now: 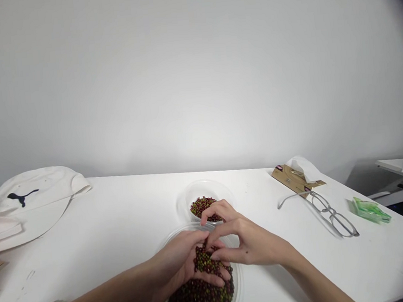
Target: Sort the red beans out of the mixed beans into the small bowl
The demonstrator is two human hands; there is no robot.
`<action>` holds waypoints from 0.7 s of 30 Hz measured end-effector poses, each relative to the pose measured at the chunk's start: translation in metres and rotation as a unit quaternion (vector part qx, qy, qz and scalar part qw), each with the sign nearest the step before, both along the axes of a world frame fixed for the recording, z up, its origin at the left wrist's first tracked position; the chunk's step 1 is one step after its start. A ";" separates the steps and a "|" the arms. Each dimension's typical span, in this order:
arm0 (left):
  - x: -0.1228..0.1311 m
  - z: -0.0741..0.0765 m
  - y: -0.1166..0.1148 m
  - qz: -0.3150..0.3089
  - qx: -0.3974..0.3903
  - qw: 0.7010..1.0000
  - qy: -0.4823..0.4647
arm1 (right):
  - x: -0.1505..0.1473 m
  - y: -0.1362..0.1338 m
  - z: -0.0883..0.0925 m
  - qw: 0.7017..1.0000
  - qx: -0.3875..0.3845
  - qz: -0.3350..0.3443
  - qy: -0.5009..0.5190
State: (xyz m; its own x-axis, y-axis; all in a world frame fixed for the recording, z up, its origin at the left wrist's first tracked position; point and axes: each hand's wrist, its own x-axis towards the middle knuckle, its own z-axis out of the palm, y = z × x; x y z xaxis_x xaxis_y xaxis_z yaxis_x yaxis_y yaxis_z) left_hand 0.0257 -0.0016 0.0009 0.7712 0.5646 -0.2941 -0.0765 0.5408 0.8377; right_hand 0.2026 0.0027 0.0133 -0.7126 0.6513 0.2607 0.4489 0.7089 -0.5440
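My left hand [179, 267] is cupped palm-up over a clear plastic bowl [235, 280] full of dark red and green beans [198, 301]. A small heap of the beans rests in its palm. My right hand [240, 240] hovers just above that heap, its thumb and forefinger pinched together over the beans in my left palm; what is in the pinch is too small to see. Behind the hands stands a smaller clear bowl [208, 190] holding some of the same beans.
A white cap [31, 203] with a black logo lies at the far left. Grey-framed glasses [330, 212], a brown card packet with white tissue [292, 175] and a green plastic piece [369, 210] lie at the right. The white table [123, 225] ends at the right.
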 end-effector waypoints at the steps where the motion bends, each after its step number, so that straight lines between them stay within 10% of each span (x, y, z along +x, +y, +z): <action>1: 0.000 0.000 0.000 0.001 0.000 1.000 -0.002 | 0.000 0.000 0.000 1.000 0.002 0.001 0.000; 21: 0.001 0.001 0.000 0.001 -0.003 1.000 -0.009 | -0.001 -0.001 0.001 1.000 -0.011 0.004 -0.007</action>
